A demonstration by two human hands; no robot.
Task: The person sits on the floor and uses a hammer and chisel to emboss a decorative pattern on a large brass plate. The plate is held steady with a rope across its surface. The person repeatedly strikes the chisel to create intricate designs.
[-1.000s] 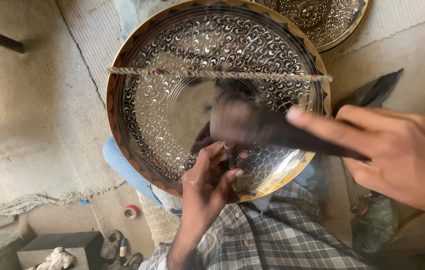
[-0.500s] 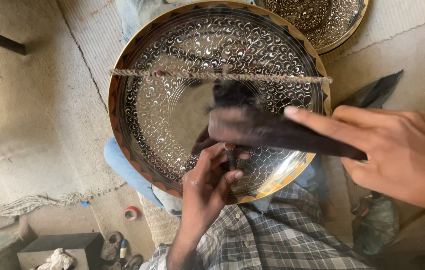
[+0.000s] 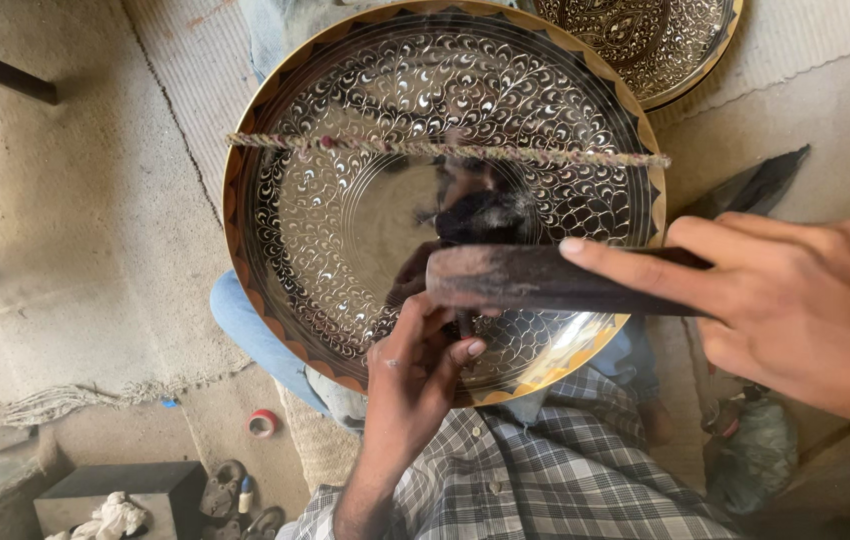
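Note:
A large round engraved metal tray (image 3: 345,200) with a brass-coloured rim rests tilted on my lap. A twisted cord (image 3: 445,152) stretches across its face. My left hand (image 3: 415,375) pinches a thin dark chisel (image 3: 463,325) against the tray's lower patterned band. My right hand (image 3: 795,300) grips a dark wooden mallet (image 3: 535,280), index finger stretched along it, with the mallet's end just above the chisel.
A second engraved tray (image 3: 645,40) lies at the top right. A roll of red tape (image 3: 263,422), a dark block with a white rag (image 3: 110,500) and sandals (image 3: 225,490) lie on the floor at lower left. A dark bar (image 3: 0,72) crosses the upper left.
The mallet in my right hand has shifted slightly, its head now lower and close over the chisel. My left hand stays in place on the tray.

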